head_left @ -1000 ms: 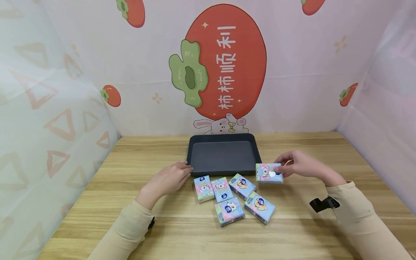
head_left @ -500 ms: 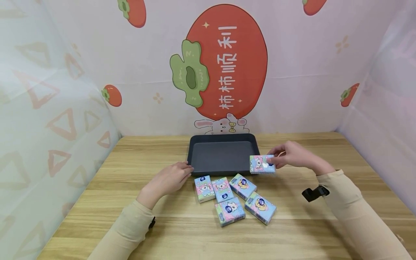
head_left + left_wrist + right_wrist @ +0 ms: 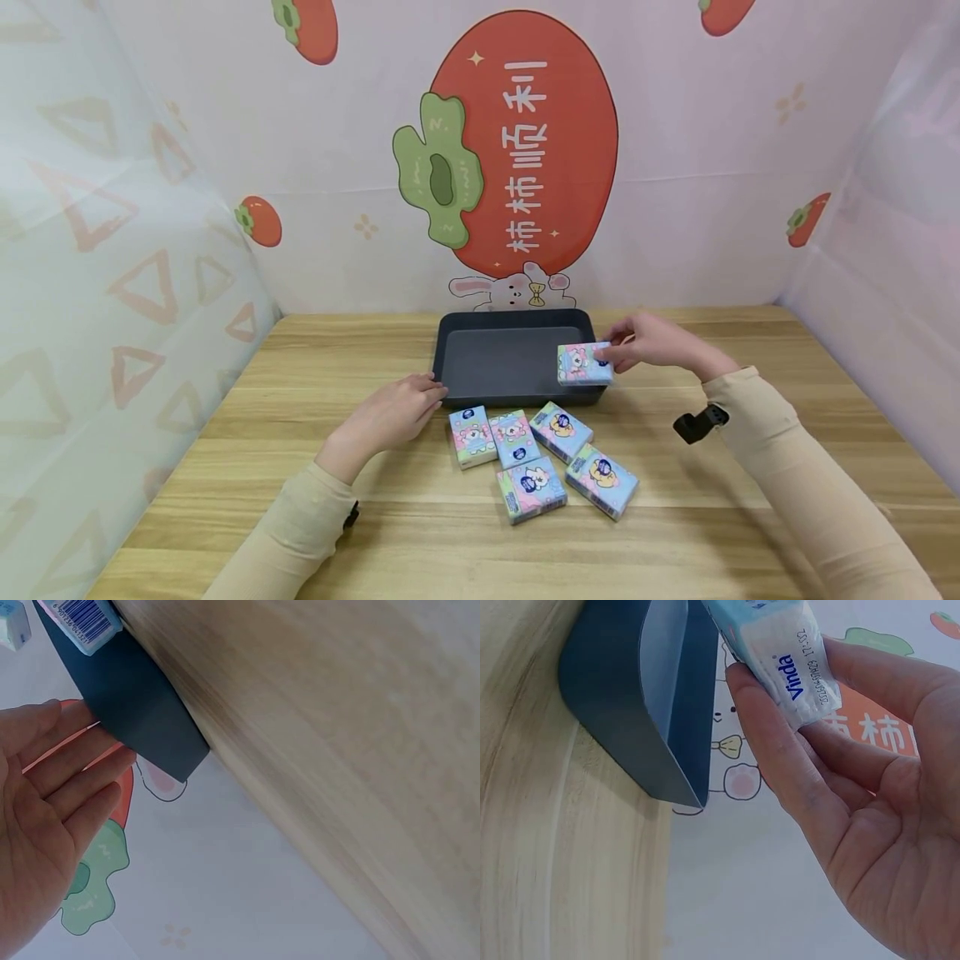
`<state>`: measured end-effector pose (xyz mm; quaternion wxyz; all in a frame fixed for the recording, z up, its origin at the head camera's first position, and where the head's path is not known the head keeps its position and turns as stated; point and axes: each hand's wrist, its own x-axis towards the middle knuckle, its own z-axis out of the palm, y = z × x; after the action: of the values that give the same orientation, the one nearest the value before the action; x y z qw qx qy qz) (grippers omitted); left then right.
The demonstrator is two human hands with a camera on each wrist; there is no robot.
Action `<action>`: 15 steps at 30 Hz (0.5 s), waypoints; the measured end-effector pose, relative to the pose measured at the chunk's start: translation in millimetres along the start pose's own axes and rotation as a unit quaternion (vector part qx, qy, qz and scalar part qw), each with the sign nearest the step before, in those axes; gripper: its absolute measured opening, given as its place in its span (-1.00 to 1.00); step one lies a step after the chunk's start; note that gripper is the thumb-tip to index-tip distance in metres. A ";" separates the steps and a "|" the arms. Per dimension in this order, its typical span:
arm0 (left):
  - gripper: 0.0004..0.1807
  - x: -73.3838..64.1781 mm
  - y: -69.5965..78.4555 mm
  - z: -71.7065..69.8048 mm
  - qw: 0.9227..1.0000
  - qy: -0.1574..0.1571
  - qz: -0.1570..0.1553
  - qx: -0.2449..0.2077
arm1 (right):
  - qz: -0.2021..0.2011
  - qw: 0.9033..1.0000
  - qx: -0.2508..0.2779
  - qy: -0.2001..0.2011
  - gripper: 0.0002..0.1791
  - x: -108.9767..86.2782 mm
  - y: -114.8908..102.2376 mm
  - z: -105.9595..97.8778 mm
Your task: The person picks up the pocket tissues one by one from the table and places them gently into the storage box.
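Now the right hand (image 3: 652, 343) pinches a small pastel plastic-wrapped tissue pack (image 3: 583, 364) at centre frame, over the right near corner of the dark rectangular tray (image 3: 517, 396). It looks light, soft, slick-skinned; best held across its short edges. Left hand (image 3: 390, 412) rests relaxed, fingertips against the tray.

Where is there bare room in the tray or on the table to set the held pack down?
The dark tray floor is bare from its left wall across to the tissue pack held by the right hand over its right end. Wood is bare behind the tray's sides. In front it is crowded: five packs cluster there, beside the left hand.
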<state>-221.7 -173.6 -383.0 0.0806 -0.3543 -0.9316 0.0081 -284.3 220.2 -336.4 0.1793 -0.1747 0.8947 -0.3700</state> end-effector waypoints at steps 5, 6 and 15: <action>-0.73 0.0 0.1 -0.2 1.000 0.006 0.002 0.001 | 0.000 1.000 -0.006 -0.006 -0.46 9.7 -6.6 -0.5; -0.73 0.0 0.2 -0.4 1.000 0.007 0.002 0.001 | 0.001 1.000 -0.006 -0.007 -0.47 11.3 -8.2 -0.3; -0.73 -0.7 0.5 -1.9 1.000 0.009 0.008 0.004 | -0.004 0.999 -0.028 -0.013 -0.50 27.3 -19.9 3.0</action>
<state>-220.5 -173.8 -381.3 0.0908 -0.3615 -0.9279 0.0095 -303.2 193.1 -329.2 0.1845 -0.1887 0.9016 -0.3428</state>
